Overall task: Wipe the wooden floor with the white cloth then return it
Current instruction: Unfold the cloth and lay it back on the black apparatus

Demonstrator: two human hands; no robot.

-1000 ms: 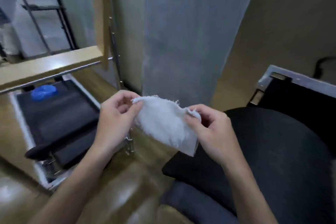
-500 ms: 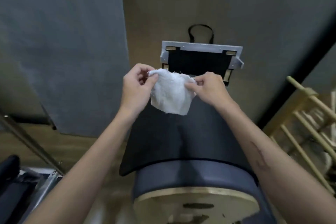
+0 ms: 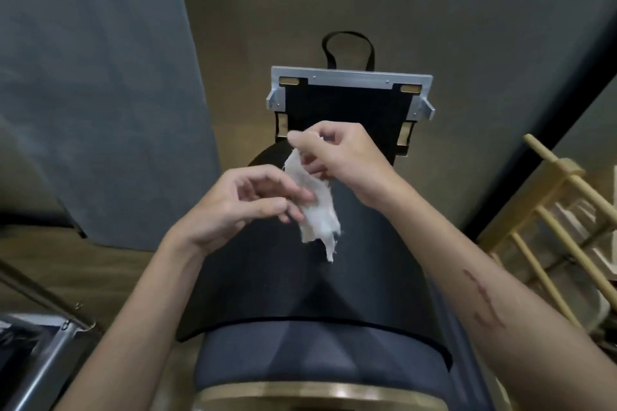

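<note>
The white cloth (image 3: pixel 317 207) hangs down in a narrow, frayed strip over a black padded barrel (image 3: pixel 307 280). My right hand (image 3: pixel 344 160) pinches its upper end between thumb and fingers. My left hand (image 3: pixel 247 200) is just left of the cloth, fingers curled, its fingertips touching the cloth's middle. The wooden floor (image 3: pixel 100 264) shows at the left and in the far middle of the view.
Beyond the barrel lies a black mat in a grey metal frame (image 3: pixel 350 77) with a black strap loop. A grey wall panel (image 3: pixel 93 93) stands on the left. Wooden ladder rungs (image 3: pixel 547 227) are at the right, metal equipment (image 3: pixel 40 344) at the lower left.
The view swung from the left equipment to over the barrel. The cloth, held spread between both hands, now hangs in a strip from my right hand; my left hand dropped to its middle.
</note>
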